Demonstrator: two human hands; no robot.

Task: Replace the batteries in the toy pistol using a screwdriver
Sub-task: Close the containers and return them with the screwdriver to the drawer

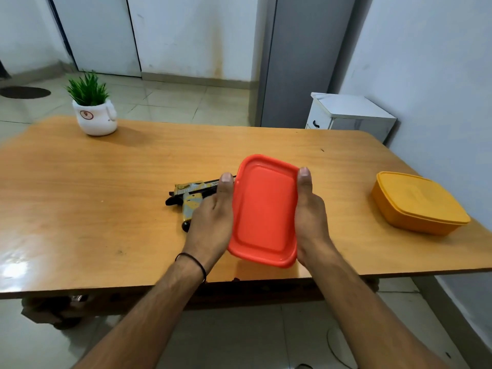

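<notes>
A red plastic box (263,211) with its lid on is held between both hands above the near middle of the wooden table (106,182). My left hand (213,217) grips its left side, thumb lying along the lid's edge. My right hand (310,211) grips the right side the same way. The fingers of both hands are hidden under the box. A gold and black toy pistol (190,198) lies flat on the table just left of the box, partly hidden behind my left hand. No screwdriver or batteries are in view.
A closed yellow plastic box (418,203) sits near the table's right edge. A small green plant in a white pot (94,115) stands at the far left corner. A white cabinet (348,113) is behind the table by the right wall.
</notes>
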